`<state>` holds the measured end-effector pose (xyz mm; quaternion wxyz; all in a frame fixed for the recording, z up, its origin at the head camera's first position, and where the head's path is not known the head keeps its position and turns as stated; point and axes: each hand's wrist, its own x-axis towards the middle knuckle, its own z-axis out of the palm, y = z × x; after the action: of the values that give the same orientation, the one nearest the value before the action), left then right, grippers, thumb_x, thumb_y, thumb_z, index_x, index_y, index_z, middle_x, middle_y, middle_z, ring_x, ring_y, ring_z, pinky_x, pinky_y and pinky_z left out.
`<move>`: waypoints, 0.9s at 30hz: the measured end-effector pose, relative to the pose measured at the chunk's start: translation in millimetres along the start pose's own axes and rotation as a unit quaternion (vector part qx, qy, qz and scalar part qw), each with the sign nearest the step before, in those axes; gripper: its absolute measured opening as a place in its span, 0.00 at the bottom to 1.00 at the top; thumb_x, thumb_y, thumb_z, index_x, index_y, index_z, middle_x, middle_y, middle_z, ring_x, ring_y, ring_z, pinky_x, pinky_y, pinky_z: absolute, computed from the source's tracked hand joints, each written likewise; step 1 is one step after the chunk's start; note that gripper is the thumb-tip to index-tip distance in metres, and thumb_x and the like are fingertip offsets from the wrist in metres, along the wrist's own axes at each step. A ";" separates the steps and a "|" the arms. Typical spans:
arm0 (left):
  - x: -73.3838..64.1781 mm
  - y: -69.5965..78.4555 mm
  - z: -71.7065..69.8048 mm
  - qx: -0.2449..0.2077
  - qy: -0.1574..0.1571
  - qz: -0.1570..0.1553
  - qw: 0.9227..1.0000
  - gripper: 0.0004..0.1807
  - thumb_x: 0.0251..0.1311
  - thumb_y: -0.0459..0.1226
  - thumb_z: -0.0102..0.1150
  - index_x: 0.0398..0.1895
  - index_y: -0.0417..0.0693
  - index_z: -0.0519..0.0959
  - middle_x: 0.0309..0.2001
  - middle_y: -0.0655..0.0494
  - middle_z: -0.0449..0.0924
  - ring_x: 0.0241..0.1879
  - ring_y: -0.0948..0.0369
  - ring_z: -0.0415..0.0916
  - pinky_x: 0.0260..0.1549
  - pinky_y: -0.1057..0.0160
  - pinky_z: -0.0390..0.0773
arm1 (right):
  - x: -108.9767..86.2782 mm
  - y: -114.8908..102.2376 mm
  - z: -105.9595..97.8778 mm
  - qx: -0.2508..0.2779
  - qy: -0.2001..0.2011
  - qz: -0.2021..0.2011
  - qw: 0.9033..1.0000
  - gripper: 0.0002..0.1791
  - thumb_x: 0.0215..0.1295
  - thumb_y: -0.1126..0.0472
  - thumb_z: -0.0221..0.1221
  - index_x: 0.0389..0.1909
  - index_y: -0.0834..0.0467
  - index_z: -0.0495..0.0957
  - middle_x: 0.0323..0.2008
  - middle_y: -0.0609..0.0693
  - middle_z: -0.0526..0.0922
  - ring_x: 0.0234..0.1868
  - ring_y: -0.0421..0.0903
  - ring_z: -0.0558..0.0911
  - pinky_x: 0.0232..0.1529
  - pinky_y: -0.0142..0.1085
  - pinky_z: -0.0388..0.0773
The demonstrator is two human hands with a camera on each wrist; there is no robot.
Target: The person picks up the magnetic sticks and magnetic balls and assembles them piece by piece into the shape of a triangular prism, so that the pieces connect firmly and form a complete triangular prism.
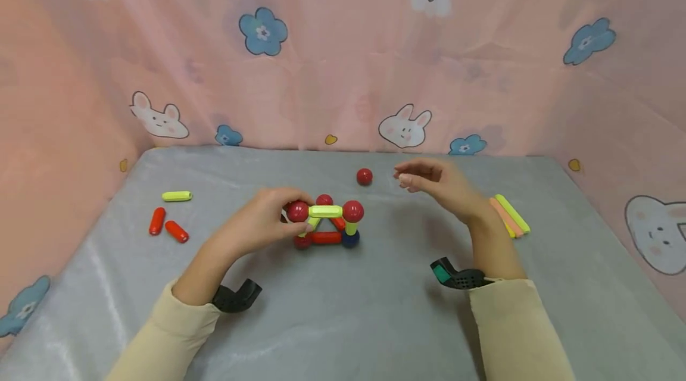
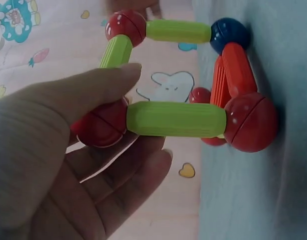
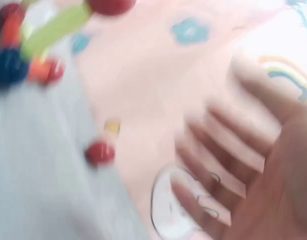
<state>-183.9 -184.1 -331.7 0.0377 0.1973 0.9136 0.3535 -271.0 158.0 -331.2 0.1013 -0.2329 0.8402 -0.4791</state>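
Observation:
My left hand (image 1: 259, 220) pinches a red ball (image 2: 101, 127) at an upper corner of a ball-and-rod frame, thumb on one side and fingers on the other. A yellow-green rod (image 1: 325, 211) joins that ball to another red ball (image 1: 353, 211). Below are a red rod (image 1: 326, 238), a dark blue ball (image 1: 351, 239) and more red balls; upright yellow-green rods link the levels. The base rests on the grey cloth. My right hand (image 1: 442, 187) is raised with nothing in it, fingers loosely bent, to the right of a loose red ball (image 1: 364, 177).
On the left lie a yellow-green rod (image 1: 177, 196) and two red rods (image 1: 157, 221). Beyond my right wrist, yellow-green rods (image 1: 513, 213) lie alongside an orange rod (image 1: 506, 216). A pink patterned curtain (image 1: 332, 71) hangs behind the grey cloth (image 1: 332, 321).

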 end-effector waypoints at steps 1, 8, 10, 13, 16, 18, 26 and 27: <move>-1.2 0.4 -0.7 -0.002 0.004 -0.008 1.000 0.18 0.58 0.37 0.72 0.52 0.49 0.83 0.46 0.55 0.85 0.39 0.61 0.78 0.36 0.65 0.80 | -0.4 1.9 -5.3 -0.032 0.022 0.030 0.999 0.22 0.73 0.51 0.59 0.61 0.60 0.78 0.56 0.56 0.83 0.54 0.50 0.83 0.55 0.38 0.80; -13.7 2.9 -3.2 0.003 0.034 -0.042 0.999 0.18 0.55 0.40 0.75 0.49 0.52 0.83 0.42 0.57 0.84 0.37 0.60 0.77 0.33 0.65 0.80 | -18.7 40.5 -27.3 -0.218 0.099 0.151 0.959 0.29 0.72 0.52 0.59 0.64 0.68 0.73 0.57 0.69 0.80 0.58 0.67 0.79 0.55 0.59 0.78; -16.2 2.1 -3.0 0.001 0.034 -0.046 0.998 0.18 0.55 0.40 0.75 0.48 0.53 0.83 0.42 0.57 0.85 0.36 0.60 0.77 0.31 0.64 0.79 | -26.9 55.8 -30.1 -0.239 0.117 0.171 0.949 0.28 0.71 0.54 0.60 0.64 0.70 0.72 0.55 0.71 0.80 0.56 0.68 0.79 0.53 0.58 0.78; -17.9 -1.3 -3.7 0.010 0.028 -0.054 0.998 0.19 0.54 0.39 0.76 0.49 0.52 0.83 0.41 0.57 0.85 0.36 0.60 0.77 0.33 0.64 0.79 | -36.5 71.9 -32.3 -0.265 0.147 0.198 0.932 0.25 0.68 0.56 0.62 0.58 0.70 0.76 0.51 0.69 0.82 0.50 0.66 0.80 0.48 0.55 0.78; -16.5 -7.3 -4.5 0.024 0.010 -0.058 0.998 0.18 0.53 0.39 0.76 0.48 0.50 0.82 0.38 0.57 0.85 0.37 0.60 0.78 0.35 0.64 0.79 | -41.4 76.8 -33.0 -0.293 0.161 0.204 0.920 0.21 0.65 0.58 0.64 0.52 0.69 0.80 0.47 0.67 0.85 0.46 0.63 0.82 0.43 0.52 0.78; -13.6 -10.8 -3.6 0.033 -0.005 -0.056 0.998 0.17 0.53 0.39 0.76 0.45 0.49 0.83 0.36 0.58 0.85 0.35 0.61 0.79 0.34 0.64 0.79 | -43.5 74.7 -35.9 -0.310 0.155 0.201 0.916 0.19 0.65 0.58 0.65 0.49 0.69 0.81 0.45 0.66 0.85 0.43 0.62 0.82 0.41 0.52 0.78; 0.7 -11.8 13.6 0.036 -0.044 -0.023 0.998 0.12 0.53 0.40 0.76 0.38 0.50 0.83 0.29 0.61 0.83 0.29 0.64 0.76 0.29 0.65 0.77 | -64.1 39.7 -48.7 -0.297 0.043 0.133 0.944 0.15 0.61 0.62 0.67 0.48 0.63 0.85 0.41 0.59 0.87 0.41 0.53 0.84 0.37 0.42 0.81; 1.6 -10.9 15.8 0.036 -0.049 -0.022 0.998 0.12 0.53 0.40 0.76 0.38 0.50 0.84 0.29 0.61 0.83 0.29 0.64 0.76 0.29 0.65 0.77 | -67.0 30.5 -45.3 -0.276 0.032 0.105 0.955 0.14 0.61 0.62 0.68 0.48 0.59 0.86 0.41 0.56 0.88 0.42 0.51 0.84 0.38 0.40 0.81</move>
<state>-185.8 -180.9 -350.6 0.0834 0.1951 0.9271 0.3089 -239.4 238.4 -337.2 0.0556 -0.1470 0.9623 -0.2222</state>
